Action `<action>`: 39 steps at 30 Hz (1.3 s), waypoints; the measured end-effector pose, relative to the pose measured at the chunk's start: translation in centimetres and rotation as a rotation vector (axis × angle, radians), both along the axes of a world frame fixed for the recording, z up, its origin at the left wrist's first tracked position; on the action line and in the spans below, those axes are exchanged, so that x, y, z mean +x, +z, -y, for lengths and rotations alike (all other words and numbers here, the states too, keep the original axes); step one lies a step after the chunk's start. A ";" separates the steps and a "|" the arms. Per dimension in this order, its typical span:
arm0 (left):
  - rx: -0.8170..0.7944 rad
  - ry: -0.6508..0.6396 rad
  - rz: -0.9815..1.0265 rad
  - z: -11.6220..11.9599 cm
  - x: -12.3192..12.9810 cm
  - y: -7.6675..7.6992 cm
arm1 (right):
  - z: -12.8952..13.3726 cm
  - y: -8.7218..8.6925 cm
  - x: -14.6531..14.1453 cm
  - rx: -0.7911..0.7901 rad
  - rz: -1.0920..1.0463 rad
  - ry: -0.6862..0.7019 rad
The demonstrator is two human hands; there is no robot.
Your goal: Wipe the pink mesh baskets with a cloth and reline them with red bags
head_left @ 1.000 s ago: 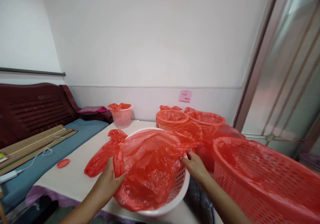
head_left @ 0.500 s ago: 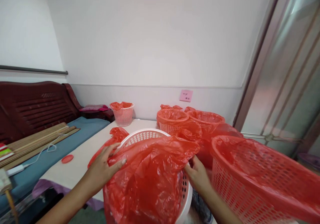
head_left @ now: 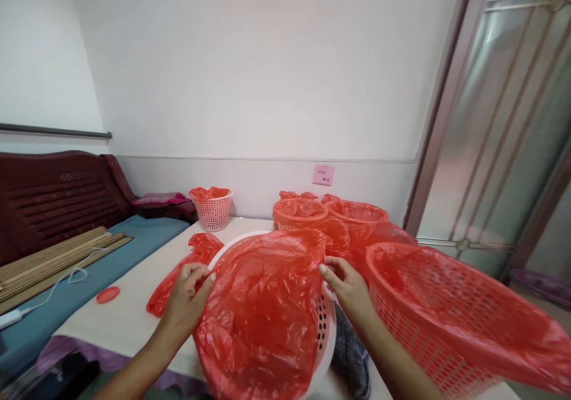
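A red plastic bag (head_left: 263, 305) is spread over a white perforated basket (head_left: 329, 334) in front of me, its mouth held wide and facing me. My left hand (head_left: 190, 296) pinches the bag's left edge between thumb and fingers, close to the basket rim. On the other side, my right hand (head_left: 345, 284) pinches the bag's right edge. The bag covers most of the basket; parts of its white rim and right wall show. Another crumpled red bag (head_left: 178, 275) lies on the table beside my left hand.
Right of me stands a large basket (head_left: 428, 317) lined with red plastic. Two lined baskets (head_left: 298, 210) stand by the wall, and a small lined basket (head_left: 214, 213) at the back left. A red lid-like disc (head_left: 107, 295) and dark cloth (head_left: 351, 352) lie on the table (head_left: 134, 305).
The bag's mouth has been pulled wider, and its inside now shows. My left hand has gone from spread fingers to a pinch on the edge. The view has shifted slightly right.
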State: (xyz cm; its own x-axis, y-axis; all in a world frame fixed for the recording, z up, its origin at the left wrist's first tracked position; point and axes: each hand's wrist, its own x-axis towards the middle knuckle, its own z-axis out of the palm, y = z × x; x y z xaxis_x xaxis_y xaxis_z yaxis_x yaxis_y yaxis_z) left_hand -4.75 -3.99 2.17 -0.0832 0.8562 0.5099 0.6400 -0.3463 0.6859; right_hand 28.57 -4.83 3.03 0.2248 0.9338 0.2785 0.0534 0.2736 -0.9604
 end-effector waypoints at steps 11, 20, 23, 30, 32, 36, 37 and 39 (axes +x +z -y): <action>-0.097 -0.121 0.088 1.4 1.0 0.7 | -1.5 -1.5 1.5 -0.244 -0.207 0.078; -0.193 -0.060 0.275 0.8 -0.6 0.1 | -1.2 -4.0 4.6 -0.441 -0.172 0.141; -0.218 -0.052 0.318 0.8 -0.9 0.0 | -1.6 -4.8 5.0 -0.418 -0.164 0.093; -0.211 -0.030 0.342 2.1 0.9 0.2 | -1.4 -3.4 2.8 -0.300 -0.261 0.209; -0.205 -0.022 0.339 2.7 1.2 0.1 | -1.2 -3.4 2.0 -0.284 -0.289 0.215; -0.220 -0.003 0.313 2.6 0.3 -0.2 | -0.7 -3.7 1.2 -0.261 -0.366 0.207; -0.234 -0.013 0.292 2.4 -0.2 -0.1 | -0.5 -3.5 1.1 -0.253 -0.389 0.211; -0.283 -0.061 0.237 2.0 -1.4 0.3 | -0.1 -3.1 1.0 -0.230 -0.434 0.224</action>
